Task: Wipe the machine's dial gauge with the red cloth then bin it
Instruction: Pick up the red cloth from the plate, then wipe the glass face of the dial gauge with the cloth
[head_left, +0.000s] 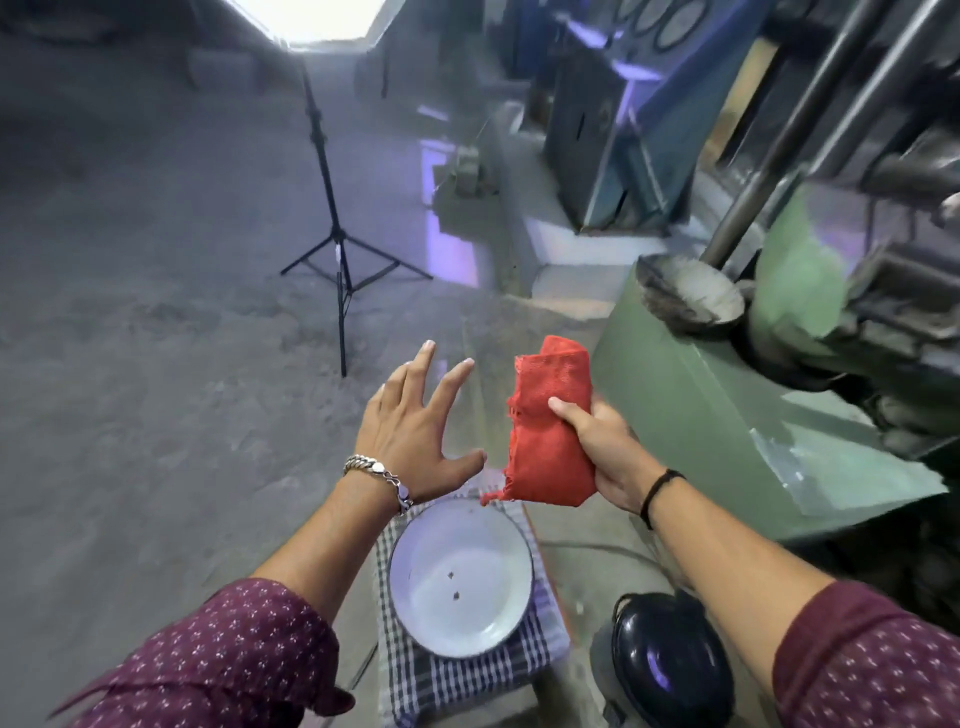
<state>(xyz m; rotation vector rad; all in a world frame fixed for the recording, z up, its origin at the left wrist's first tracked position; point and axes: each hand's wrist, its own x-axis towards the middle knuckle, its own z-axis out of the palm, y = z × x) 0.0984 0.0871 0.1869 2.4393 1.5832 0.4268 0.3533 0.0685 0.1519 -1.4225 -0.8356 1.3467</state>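
Note:
My right hand (605, 452) grips a folded red cloth (545, 426), held upright in front of me over the floor. My left hand (415, 431) hovers just left of the cloth with fingers spread and holds nothing. The green machine (727, 415) stands to the right of the cloth. Round dial gauges (680, 23) show on a blue machine at the top right, far from both hands. A black rounded bin lid (670, 660) sits low at the right, under my right forearm.
A white enamel bowl (410, 566) rests on a checked cloth (467, 675) on a stand below my hands. A black light tripod (340, 260) stands on the grey concrete floor to the left. A dirty metal bowl (696, 296) sits on the green machine.

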